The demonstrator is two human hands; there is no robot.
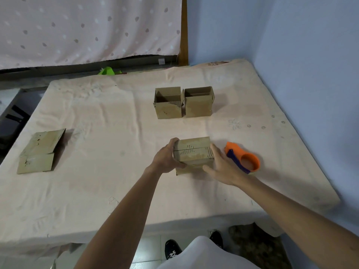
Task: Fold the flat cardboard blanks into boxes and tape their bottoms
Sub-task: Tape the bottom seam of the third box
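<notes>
Head view. The main risk is the flaps springing open. The box (193, 152) stands bottom up with its flaps folded shut, and only the hands keep them down. No tape plainly shows on the seam. If the right hand (221, 167) leaves for the dispenser (242, 158), just off at 3 o'clock of the box, the left hand (167, 158) must hold the seam alone, and it sits at one end only. The bed (116, 191) looks soft, so pressing tape down could squash or skew the box, leave a gap at the seam, or let the strip run crooked.

The left hand grips the box at its 9 o'clock side, its fingers (173, 141) curled over the far corner and the thumb on the near face. The right hand's fingers (214, 150) lie straight and flat against the 3 o'clock side, pressing, not curled round it.

The box sits on the bed near the middle of the view. It is plain brown cardboard, scuffed, with dark hatch marks on top. The seam runs from 9 to 3 o'clock across the top, and a lower edge of card juts out at its 6 o'clock side.

Two open boxes (168, 105) stand side by side, touching, at 12 o'clock of it. A flat blank (39, 152) lies well apart at 9 o'clock.
</notes>
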